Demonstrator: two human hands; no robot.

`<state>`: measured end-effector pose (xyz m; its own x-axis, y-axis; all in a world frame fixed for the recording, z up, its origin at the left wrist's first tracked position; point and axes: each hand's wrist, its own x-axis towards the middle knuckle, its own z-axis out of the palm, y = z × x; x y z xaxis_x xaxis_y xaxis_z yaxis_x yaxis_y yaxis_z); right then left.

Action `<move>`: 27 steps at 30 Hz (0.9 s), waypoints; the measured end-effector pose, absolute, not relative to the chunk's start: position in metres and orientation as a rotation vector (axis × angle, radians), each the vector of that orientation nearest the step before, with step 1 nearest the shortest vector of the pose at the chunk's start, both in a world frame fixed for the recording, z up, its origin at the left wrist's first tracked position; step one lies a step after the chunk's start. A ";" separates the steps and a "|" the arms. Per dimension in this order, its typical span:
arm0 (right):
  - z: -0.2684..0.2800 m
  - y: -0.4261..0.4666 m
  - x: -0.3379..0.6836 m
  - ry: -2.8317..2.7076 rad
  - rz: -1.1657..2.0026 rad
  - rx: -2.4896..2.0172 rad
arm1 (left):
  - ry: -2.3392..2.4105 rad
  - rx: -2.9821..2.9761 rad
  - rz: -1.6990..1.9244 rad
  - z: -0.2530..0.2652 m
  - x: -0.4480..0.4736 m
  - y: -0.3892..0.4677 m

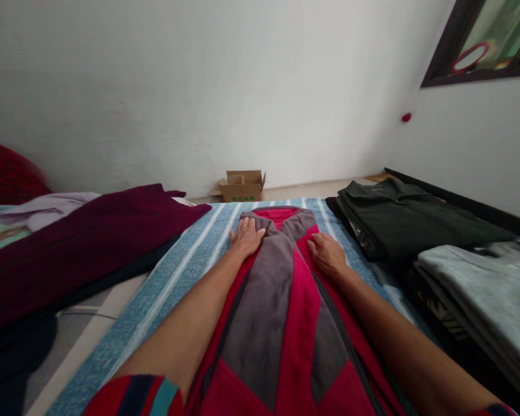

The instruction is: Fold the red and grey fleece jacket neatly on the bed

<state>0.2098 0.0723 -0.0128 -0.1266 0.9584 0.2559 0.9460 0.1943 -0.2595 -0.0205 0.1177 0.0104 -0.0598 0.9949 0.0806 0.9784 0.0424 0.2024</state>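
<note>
A red and grey jacket [260, 312] lies lengthwise in front of me, its collar at the far end and its sides folded inward. My left hand [246, 237] rests open on the jacket's far left shoulder, beside the collar, with fingers laid on the cloth. On the far right edge lies my right hand [328, 254], fingers slightly bent and apart against the red fabric. Neither hand visibly grips the cloth. Beneath the jacket is a blue striped bed sheet [186, 268].
A maroon garment [91, 237] and dark clothes lie to the left. Folded stacks with a dark green shirt [416, 214] and a light grey shirt [485, 289] sit on the right. Beyond the bed's far edge stands an open cardboard box [242, 188] near the white wall [208, 92].
</note>
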 end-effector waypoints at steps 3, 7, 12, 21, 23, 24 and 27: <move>-0.004 0.061 0.213 -2.075 0.041 -1.770 | 2.213 2.275 0.320 0.037 -0.003 0.093; 0.005 0.043 0.217 -1.983 0.185 -1.800 | 1.951 2.554 0.220 0.060 0.034 0.047; 0.006 0.029 0.218 -1.992 0.516 -1.682 | 1.760 2.645 0.128 0.057 0.069 0.005; 0.001 0.025 0.228 -2.019 0.694 -1.612 | 2.009 2.505 0.158 0.061 0.083 0.006; 0.002 0.025 0.227 -2.022 0.751 -1.584 | 2.083 2.398 0.209 0.062 0.088 0.011; 0.002 0.025 0.226 -2.022 0.767 -1.581 | 2.111 2.333 0.229 0.062 0.091 0.014; 0.001 0.024 0.222 -2.035 0.782 -1.591 | 2.130 2.180 0.192 0.059 0.096 0.026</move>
